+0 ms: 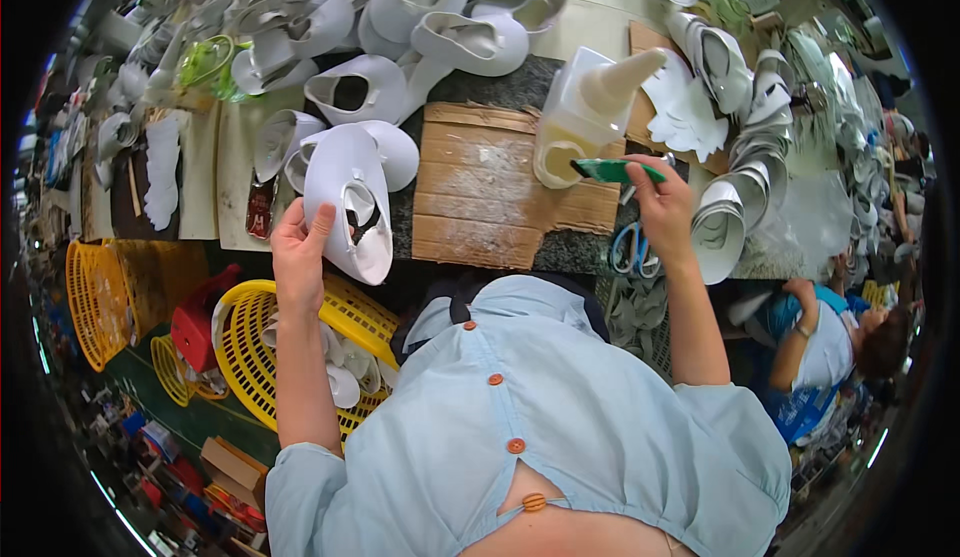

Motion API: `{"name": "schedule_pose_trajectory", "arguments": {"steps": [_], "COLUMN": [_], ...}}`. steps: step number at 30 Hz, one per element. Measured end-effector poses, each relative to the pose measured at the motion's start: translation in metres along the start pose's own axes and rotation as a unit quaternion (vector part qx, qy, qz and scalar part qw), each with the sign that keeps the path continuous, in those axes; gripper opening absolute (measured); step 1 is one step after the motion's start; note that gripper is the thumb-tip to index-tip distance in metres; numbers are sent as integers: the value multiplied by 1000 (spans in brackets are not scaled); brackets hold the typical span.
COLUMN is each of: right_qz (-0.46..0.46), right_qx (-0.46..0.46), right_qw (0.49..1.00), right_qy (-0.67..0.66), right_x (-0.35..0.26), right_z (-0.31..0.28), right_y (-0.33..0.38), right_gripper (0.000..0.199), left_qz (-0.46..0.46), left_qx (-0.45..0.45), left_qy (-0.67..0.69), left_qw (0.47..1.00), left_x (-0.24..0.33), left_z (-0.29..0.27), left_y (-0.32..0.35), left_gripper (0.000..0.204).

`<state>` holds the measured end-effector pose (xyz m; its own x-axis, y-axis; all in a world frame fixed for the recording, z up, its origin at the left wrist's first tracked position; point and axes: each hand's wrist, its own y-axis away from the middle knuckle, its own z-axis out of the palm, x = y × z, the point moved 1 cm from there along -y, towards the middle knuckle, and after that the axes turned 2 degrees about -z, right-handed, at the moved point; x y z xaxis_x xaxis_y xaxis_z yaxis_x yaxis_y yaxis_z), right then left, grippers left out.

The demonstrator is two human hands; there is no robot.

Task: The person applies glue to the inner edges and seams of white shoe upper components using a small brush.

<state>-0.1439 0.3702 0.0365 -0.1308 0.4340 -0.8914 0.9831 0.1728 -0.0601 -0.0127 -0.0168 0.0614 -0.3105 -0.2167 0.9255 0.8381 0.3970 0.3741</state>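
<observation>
My left hand (298, 257) is closed on the edge of a white shoe upper (346, 172), tilted over the table's front edge with its opening showing. My right hand (662, 212) grips a green-handled brush (615, 169). The brush's dark tip is at the round opening of a translucent plastic glue bottle (575, 107), which has a beige cone-shaped spout and yellowish liquid inside. Under the bottle lies a worn cardboard sheet (475, 197) with whitish smears. Blue-handled scissors (633, 250) rest below my right hand.
Many white shoe uppers (470, 42) crowd the back left; stacked white pieces (765, 147) line the right. A dark red box (260, 207) lies left of my left hand. Yellow baskets (245, 342) and a red stool (195, 332) stand below left. Another person (810, 342) sits at the right.
</observation>
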Motion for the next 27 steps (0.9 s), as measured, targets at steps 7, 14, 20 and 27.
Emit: {"name": "schedule_pose_trajectory", "arguments": {"steps": [7, 14, 20, 27], "right_qz": [-150, 227, 128, -105], "right_qx": [2, 20, -83, -27], "right_qw": [986, 905, 863, 957], "right_qy": [68, -360, -481, -268], "right_x": [57, 73, -46, -76], "right_z": [32, 2, 61, 81], "right_y": [29, 35, 2, 8], "right_gripper": [16, 24, 26, 24], "left_qz": [-61, -49, -38, -18], "left_qx": [-45, -62, -132, -153], "left_qy": [-3, 150, 164, 178], "left_qw": [997, 986, 977, 972], "left_x": [-19, -18, -21, -16], "left_z": [34, 49, 70, 82], "left_y": [10, 24, 29, 31], "left_gripper": [24, 31, 33, 35]}}
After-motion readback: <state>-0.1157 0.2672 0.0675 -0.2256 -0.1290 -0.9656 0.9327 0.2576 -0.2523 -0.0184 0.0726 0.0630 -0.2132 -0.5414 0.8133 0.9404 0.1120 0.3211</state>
